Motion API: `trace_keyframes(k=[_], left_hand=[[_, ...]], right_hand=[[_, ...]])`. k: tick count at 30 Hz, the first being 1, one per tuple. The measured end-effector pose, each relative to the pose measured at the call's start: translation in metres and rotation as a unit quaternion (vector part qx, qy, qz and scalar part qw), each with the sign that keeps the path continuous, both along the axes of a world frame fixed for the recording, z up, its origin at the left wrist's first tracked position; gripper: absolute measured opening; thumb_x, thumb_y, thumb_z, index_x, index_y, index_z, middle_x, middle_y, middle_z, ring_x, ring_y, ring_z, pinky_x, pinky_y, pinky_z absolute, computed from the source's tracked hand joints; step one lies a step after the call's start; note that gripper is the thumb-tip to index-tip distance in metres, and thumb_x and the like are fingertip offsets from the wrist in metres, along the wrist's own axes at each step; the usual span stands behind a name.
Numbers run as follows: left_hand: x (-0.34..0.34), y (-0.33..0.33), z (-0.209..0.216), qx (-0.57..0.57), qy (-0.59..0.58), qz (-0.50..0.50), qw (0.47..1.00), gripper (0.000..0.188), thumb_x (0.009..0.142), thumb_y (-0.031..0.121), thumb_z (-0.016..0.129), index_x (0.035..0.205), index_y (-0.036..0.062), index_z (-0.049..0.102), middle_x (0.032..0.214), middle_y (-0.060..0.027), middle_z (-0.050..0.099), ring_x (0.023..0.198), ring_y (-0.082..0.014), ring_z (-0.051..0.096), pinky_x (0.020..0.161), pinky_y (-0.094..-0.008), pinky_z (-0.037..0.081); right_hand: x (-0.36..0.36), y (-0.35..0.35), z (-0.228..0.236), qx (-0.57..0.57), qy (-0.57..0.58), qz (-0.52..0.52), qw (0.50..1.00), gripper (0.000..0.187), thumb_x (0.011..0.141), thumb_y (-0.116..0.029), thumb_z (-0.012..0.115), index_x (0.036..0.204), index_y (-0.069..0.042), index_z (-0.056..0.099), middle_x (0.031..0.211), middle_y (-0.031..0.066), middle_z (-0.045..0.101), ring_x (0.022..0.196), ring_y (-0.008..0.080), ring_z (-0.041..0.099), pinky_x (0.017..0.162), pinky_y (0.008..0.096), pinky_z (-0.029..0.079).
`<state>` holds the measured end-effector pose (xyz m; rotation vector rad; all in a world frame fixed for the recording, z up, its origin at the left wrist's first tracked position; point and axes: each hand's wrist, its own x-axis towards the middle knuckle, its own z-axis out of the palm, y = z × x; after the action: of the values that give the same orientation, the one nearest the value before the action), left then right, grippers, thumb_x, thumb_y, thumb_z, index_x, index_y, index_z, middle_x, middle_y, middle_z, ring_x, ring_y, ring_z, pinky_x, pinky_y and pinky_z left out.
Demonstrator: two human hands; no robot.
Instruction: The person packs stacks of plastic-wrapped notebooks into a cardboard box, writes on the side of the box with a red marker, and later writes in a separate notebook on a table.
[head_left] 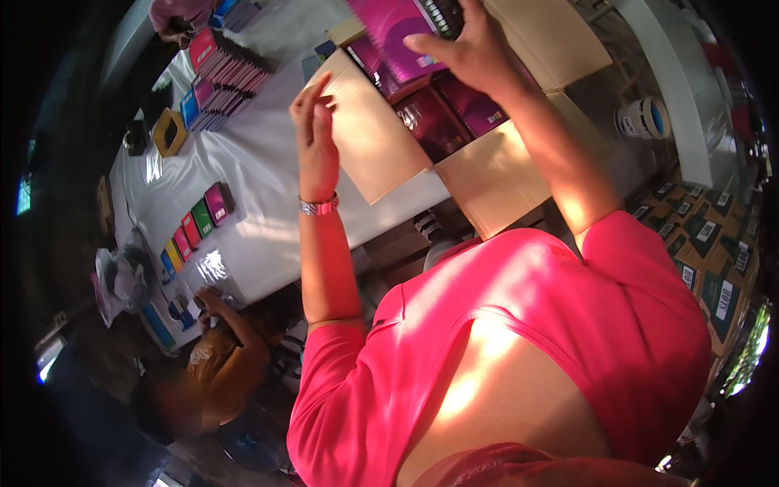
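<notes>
My right hand (477,55) grips a purple spiral notebook (388,36) above an open cardboard box (375,134). Its thumb lies across the cover, and part of the hand runs to the top edge of the view. Inside the box sit more shiny dark purple notebooks (471,105), in side-by-side stacks. My left hand (318,146) is raised beside the box's left flap, with a band on the wrist. Its fingers are loosely bent and apart, and nothing shows in them.
A plastic-covered table (268,187) bears tall notebook stacks (231,73) and a row of coloured notebooks (195,223). A co-worker in mustard (231,357) sits at the near left; another person's hand (174,32) is far left. A white bucket (643,119) and stacked cartons (698,235) stand right.
</notes>
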<state>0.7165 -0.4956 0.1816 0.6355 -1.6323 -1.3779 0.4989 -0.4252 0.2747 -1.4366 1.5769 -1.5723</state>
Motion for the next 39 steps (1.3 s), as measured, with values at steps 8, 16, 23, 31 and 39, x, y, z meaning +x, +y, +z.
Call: trace_keyframes(k=[8, 16, 23, 31, 39], left_hand=[[-0.141, 0.0, -0.006, -0.234, -0.214, -0.042, 0.947, 0.049, 0.086, 0.029, 0.062, 0.13, 0.0104, 0.049, 0.142, -0.0165, 0.035, 0.133, -0.0332, 0.03, 0.108, -0.0455, 0.023], [-0.191, 0.015, -0.058, -0.378, -0.537, 0.033, 0.753, 0.052, 0.088, 0.031, 0.052, 0.137, 0.0219, 0.039, 0.145, -0.0045, 0.036, 0.136, -0.0271, 0.029, 0.109, -0.0585, 0.015], [-0.229, 0.006, -0.042, 0.017, -0.154, 0.035, 0.987, 0.047, 0.093, 0.017, 0.041, 0.137, 0.0025, 0.034, 0.143, -0.0177, 0.033, 0.133, -0.0295, 0.032, 0.108, -0.0379, 0.026], [-0.265, 0.046, 0.017, -0.149, -0.199, -0.035, 0.968, 0.059, 0.096, 0.048, 0.036, 0.136, 0.0039, 0.039, 0.144, -0.0171, 0.032, 0.134, -0.0301, 0.029, 0.108, -0.0422, 0.024], [-0.154, -0.017, -0.059, -0.129, -0.663, 0.305, 0.672, 0.07, 0.09, 0.052, 0.048, 0.14, 0.0055, 0.033, 0.143, -0.0221, 0.031, 0.133, -0.0367, 0.029, 0.107, -0.0432, 0.027]], right_hand=[[-0.129, -0.015, -0.155, 0.256, 0.362, -0.13, 0.887, 0.069, 0.074, -0.053, 0.066, 0.131, -0.017, 0.05, 0.134, 0.0159, 0.045, 0.124, 0.0355, 0.041, 0.101, 0.0463, 0.034], [-0.284, 0.109, -0.066, 0.044, -0.181, -0.204, 0.961, 0.069, 0.08, -0.057, 0.056, 0.136, -0.02, 0.043, 0.133, 0.012, 0.047, 0.122, 0.0301, 0.042, 0.1, 0.0485, 0.03], [-0.262, 0.116, -0.109, 0.123, -0.336, 0.303, 0.883, 0.072, 0.091, -0.057, 0.042, 0.142, -0.007, 0.033, 0.124, 0.0144, 0.057, 0.118, 0.0202, 0.051, 0.104, 0.0323, 0.03], [-0.374, 0.042, -0.305, 0.243, 0.064, -0.234, 0.939, 0.025, 0.08, -0.021, 0.057, 0.098, -0.007, 0.067, 0.094, 0.013, 0.067, 0.087, 0.0271, 0.064, 0.076, 0.0372, 0.05], [-0.291, -0.142, -0.329, 0.132, 0.068, 0.035, 0.988, 0.021, 0.077, -0.021, 0.057, 0.089, -0.007, 0.066, 0.09, 0.0176, 0.066, 0.086, 0.0343, 0.063, 0.075, 0.0418, 0.049]])
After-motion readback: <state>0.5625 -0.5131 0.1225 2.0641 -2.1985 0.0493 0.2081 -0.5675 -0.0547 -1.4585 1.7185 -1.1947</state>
